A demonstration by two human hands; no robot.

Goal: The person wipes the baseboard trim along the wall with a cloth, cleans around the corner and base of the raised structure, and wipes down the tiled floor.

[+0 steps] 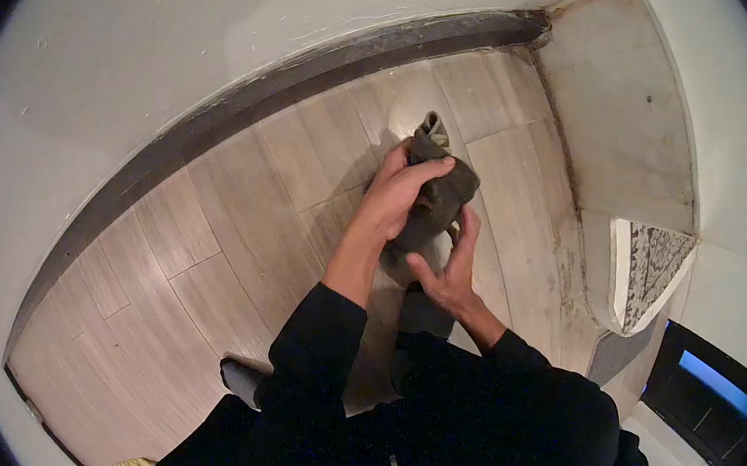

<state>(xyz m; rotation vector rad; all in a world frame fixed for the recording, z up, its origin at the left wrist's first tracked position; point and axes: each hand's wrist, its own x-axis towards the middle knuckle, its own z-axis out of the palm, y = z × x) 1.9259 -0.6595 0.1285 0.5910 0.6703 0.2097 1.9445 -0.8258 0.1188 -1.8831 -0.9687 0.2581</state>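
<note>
A dark grey-green cloth (449, 190), bunched and folded, is held up over the floor in front of me. My left hand (401, 192) grips its left side, the thumb lying across the top near a rolled end with a lighter patch. Below and to the right, my right hand (452, 270) has its thumb and fingers apart, its fingertips close to the cloth's lower edge. Whether they touch it I cannot tell. Beneath the hands a greyish-white rounded thing shows partly, too hidden to name.
Wood-look floor tiles (237, 238) meet a dark baseboard (303, 78) along the wall. A stained panel (620, 107) stands at the right, with a patterned triangular piece (655, 267) below. A black device with a blue strip (712, 379) is lower right. My foot (243, 379) is lower left.
</note>
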